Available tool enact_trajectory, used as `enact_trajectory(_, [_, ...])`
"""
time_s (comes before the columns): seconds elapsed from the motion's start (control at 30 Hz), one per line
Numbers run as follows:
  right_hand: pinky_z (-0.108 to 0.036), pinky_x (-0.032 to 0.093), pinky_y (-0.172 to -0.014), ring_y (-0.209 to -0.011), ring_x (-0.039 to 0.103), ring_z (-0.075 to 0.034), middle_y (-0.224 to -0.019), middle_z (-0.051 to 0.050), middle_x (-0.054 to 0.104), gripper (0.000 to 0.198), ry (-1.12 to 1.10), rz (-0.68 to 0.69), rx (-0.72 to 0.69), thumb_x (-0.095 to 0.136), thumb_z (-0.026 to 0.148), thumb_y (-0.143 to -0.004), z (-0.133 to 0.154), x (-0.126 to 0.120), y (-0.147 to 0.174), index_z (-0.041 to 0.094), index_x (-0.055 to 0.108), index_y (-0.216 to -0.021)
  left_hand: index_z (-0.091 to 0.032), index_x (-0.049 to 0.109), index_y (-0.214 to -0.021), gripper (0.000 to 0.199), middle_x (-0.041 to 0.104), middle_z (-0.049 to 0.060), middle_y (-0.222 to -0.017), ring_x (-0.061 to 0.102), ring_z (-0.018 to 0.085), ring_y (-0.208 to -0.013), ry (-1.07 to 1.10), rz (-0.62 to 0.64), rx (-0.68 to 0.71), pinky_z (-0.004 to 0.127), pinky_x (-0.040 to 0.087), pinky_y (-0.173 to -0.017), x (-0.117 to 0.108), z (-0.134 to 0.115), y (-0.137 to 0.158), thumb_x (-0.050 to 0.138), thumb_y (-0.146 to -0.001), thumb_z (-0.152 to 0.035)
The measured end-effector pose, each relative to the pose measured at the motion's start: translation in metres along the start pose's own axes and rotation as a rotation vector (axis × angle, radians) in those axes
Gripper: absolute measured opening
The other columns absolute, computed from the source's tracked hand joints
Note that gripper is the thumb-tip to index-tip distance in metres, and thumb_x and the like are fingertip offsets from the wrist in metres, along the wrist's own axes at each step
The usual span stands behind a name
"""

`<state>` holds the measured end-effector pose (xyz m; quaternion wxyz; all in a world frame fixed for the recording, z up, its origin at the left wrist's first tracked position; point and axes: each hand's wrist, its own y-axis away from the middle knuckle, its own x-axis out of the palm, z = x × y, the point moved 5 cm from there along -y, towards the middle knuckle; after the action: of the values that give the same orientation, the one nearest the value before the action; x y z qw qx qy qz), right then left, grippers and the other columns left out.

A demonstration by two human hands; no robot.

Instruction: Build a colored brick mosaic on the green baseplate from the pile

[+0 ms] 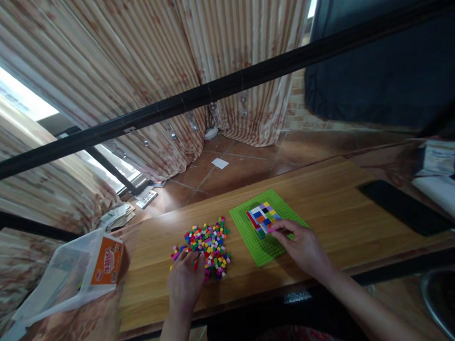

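On the wooden board lies a green baseplate [246, 230] with a block of multicoloured building bricks [263, 217] built up on it. My right hand [302, 245] is at the near right corner of that block, its thumb and fingers pinched on a small pink brick [271, 230]. Whether the pink brick is pressed onto the block cannot be made out. To the left is a loose pile of small coloured bricks [212, 242]. My left hand [186, 279] rests over the near left part of the pile, fingers bent down among the bricks; its fingertips are partly hidden.
A clear plastic bin [70, 270] with an orange label stands left of the wooden board [150, 291]. At the right lies a dark flat object [405, 207], near white packets [438, 157]. A black rail [208, 92] crosses beyond the table, before curtains.
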<state>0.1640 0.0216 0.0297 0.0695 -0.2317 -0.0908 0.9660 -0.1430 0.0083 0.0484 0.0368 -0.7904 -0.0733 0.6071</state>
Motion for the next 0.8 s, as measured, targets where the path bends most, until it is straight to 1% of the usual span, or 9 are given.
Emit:
enact_trajectory(0.13, [-0.037,0.045,-0.086,-0.094,0.059,-0.022,-0.092,-0.004,0.067,0.014,0.054,-0.077,-0.094,0.059,0.036,-0.083,0.0,0.003,-0.013,0.024,0.067,-0.081,-0.022,0.065,-0.073,0.025,0.065,0.005,-0.082,0.062,0.019,-0.078,-0.122,0.044,-0.006,0.026,0.041,-0.063,0.01,0.001,-0.006,0.048,-0.087,-0.035])
enact_trajectory(0.27, [-0.039,0.044,-0.087,-0.095,0.057,-0.022,-0.096,-0.006,0.064,0.014,0.117,-0.192,-0.106,0.062,0.036,-0.081,0.0,0.011,-0.016,0.023,0.068,-0.078,-0.021,0.063,-0.073,0.025,0.065,0.005,-0.086,0.062,0.021,-0.079,-0.192,0.085,-0.073,0.028,0.042,-0.065,0.014,0.002,-0.009,0.049,-0.086,-0.037])
enact_trajectory(0.4, [-0.039,0.044,-0.083,-0.091,0.056,-0.022,-0.093,-0.006,0.063,0.012,0.173,-0.282,-0.15,0.064,0.034,-0.081,0.001,0.02,-0.008,0.023,0.068,-0.078,-0.02,0.065,-0.08,0.025,0.066,0.008,-0.089,0.062,0.023,-0.083,-0.166,0.045,-0.112,0.03,0.043,-0.067,0.008,-0.007,-0.01,0.048,-0.086,-0.038])
enact_trajectory(0.5, [-0.04,0.043,-0.084,-0.094,0.055,-0.022,-0.096,-0.006,0.063,0.01,0.224,-0.378,-0.182,0.065,0.031,-0.081,0.0,0.024,0.0,0.022,0.067,-0.08,-0.02,0.066,-0.088,0.025,0.066,0.007,-0.092,0.062,0.02,-0.081,0.02,0.034,-0.089,0.029,0.043,-0.068,0.008,-0.031,-0.006,0.046,-0.087,-0.035])
enact_trajectory(0.53, [-0.04,0.042,-0.084,-0.095,0.055,-0.023,-0.098,-0.007,0.062,0.009,0.238,-0.402,-0.184,0.065,0.031,-0.081,-0.001,0.025,0.002,0.022,0.067,-0.08,-0.02,0.066,-0.093,0.025,0.066,0.006,-0.09,0.061,0.018,-0.077,0.133,0.073,-0.059,0.028,0.043,-0.068,0.013,-0.044,-0.003,0.046,-0.087,-0.033])
enact_trajectory(0.6, [-0.041,0.041,-0.086,-0.098,0.054,-0.023,-0.103,-0.008,0.062,0.009,0.265,-0.431,-0.177,0.065,0.03,-0.081,-0.003,0.027,0.004,0.021,0.066,-0.081,-0.019,0.063,-0.107,0.029,0.065,0.003,-0.078,0.058,0.015,-0.065,0.388,0.204,-0.002,0.026,0.042,-0.063,0.027,-0.072,0.002,0.045,-0.087,-0.029])
enact_trajectory(0.67, [-0.042,0.04,-0.087,-0.1,0.054,-0.024,-0.106,-0.008,0.061,0.009,0.289,-0.446,-0.17,0.065,0.03,-0.081,-0.004,0.028,0.005,0.021,0.066,-0.08,-0.017,0.06,-0.117,0.035,0.059,0.0,-0.065,0.053,0.013,-0.057,0.608,0.33,0.027,0.024,0.039,-0.056,0.043,-0.1,0.005,0.046,-0.086,-0.028])
enact_trajectory(0.73, [-0.043,0.04,-0.088,-0.101,0.053,-0.025,-0.108,-0.009,0.06,0.01,0.311,-0.45,-0.17,0.065,0.031,-0.08,-0.005,0.029,0.005,0.021,0.065,-0.079,-0.016,0.058,-0.122,0.04,0.053,-0.003,-0.059,0.047,0.012,-0.052,0.764,0.406,0.026,0.023,0.036,-0.052,0.056,-0.122,0.005,0.046,-0.084,-0.025])
enact_trajectory(0.8, [-0.044,0.04,-0.089,-0.103,0.053,-0.026,-0.109,-0.009,0.059,0.013,0.325,-0.457,-0.167,0.066,0.034,-0.079,-0.006,0.027,0.005,0.021,0.065,-0.077,-0.016,0.054,-0.127,0.046,0.05,-0.004,-0.056,0.044,0.011,-0.05,0.897,0.493,0.021,0.023,0.035,-0.05,0.067,-0.138,0.003,0.045,-0.082,-0.021])
